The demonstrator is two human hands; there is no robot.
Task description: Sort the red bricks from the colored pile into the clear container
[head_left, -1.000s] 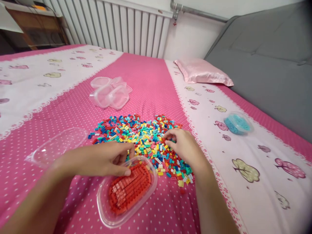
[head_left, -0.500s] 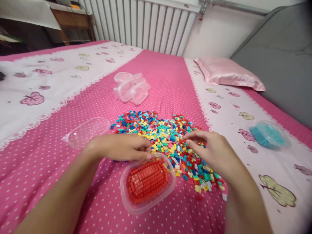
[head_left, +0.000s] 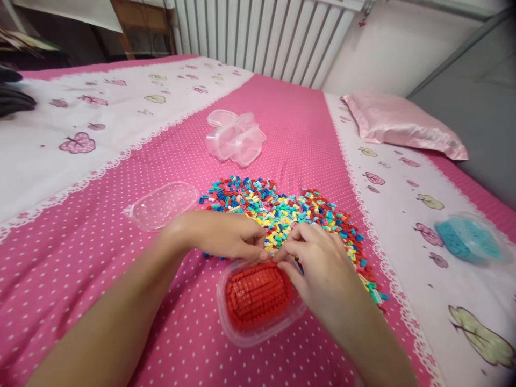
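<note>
A clear plastic container point(head_left: 266, 337) lies on the bed in front of me, with red building bricks point(head_left: 258, 295) packed in rows inside it. At its far rim is my left hand point(head_left: 231, 236), its fingers curled and its thumb tip close to the rim; whatever it pinches is too small to make out. My right hand point(head_left: 318, 258) meets it there, thumb and fingers drawn together over the container's far right corner, their hold hidden. Just beyond both hands spreads a pile of loose multicoloured building bricks point(head_left: 282, 209), partly covered by them.
Left of the pile lies a clear lid point(head_left: 163, 207). Farther back sit several stacked clear containers point(head_left: 236, 140). On the right are a container of blue bricks point(head_left: 470, 239) and a pink pillow point(head_left: 403, 126). A radiator point(head_left: 258, 37) stands behind the bed.
My right hand has moved left from the brick pile to the container's far rim, beside my left hand, and its fingers have closed. The view has shifted, so the scene sits farther right.
</note>
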